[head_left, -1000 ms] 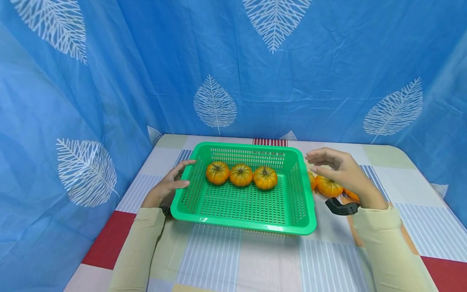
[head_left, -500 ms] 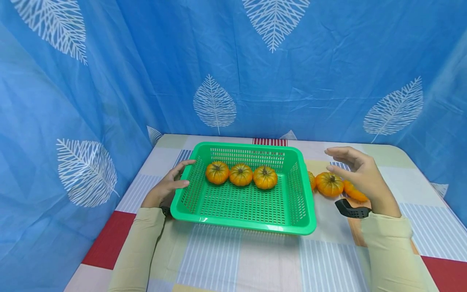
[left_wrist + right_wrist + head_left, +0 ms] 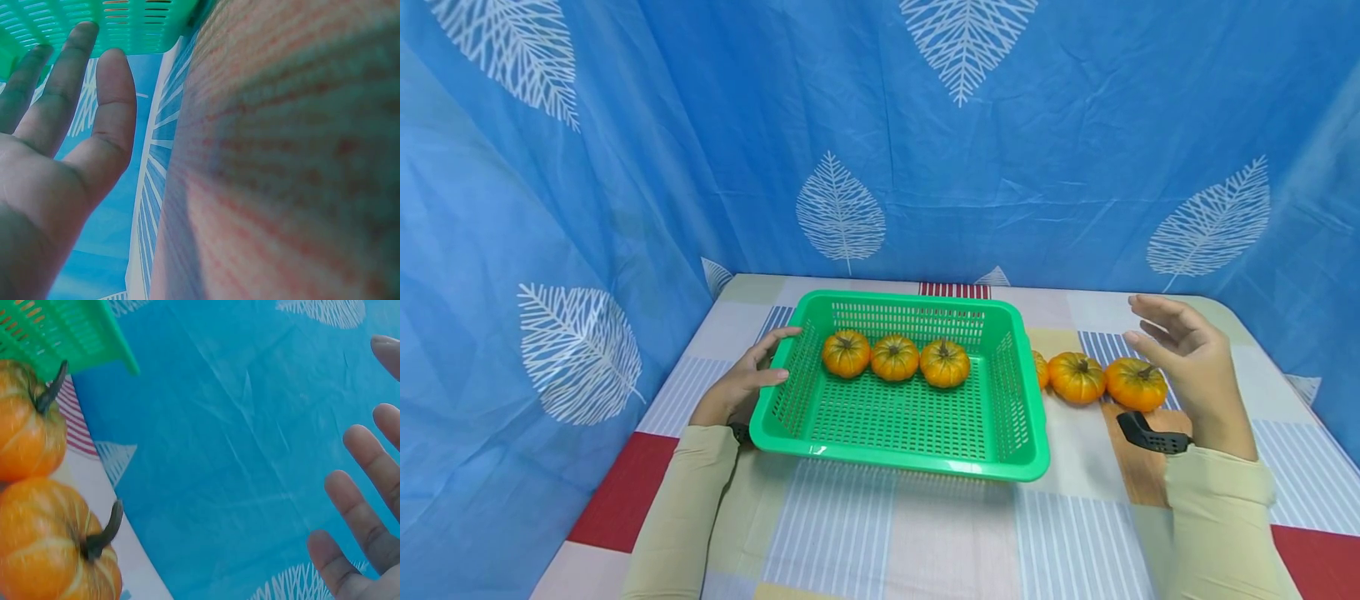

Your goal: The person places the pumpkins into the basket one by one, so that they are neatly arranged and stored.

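Blue leaf-printed curtain (image 3: 880, 125) backs the patchwork-covered table (image 3: 955, 533). Your right hand (image 3: 1201, 367), empty, fingers parted, has shifted rightward since the earlier frame, uncovering the outermost loose pumpkin (image 3: 1131, 387) and leaving it within apparent reach; your left hand (image 3: 745, 381), fingers extended, stays at the left side of the green basket (image 3: 895, 462), three pumpkins (image 3: 895, 365) inside

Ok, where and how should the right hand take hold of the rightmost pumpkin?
I'd probably span the rightmost pumpkin across its near and far sides, the right hand coming from above and the right: its body is rounded, no pumpkin sits on that side, and a neighbouring pumpkin crowds its left.
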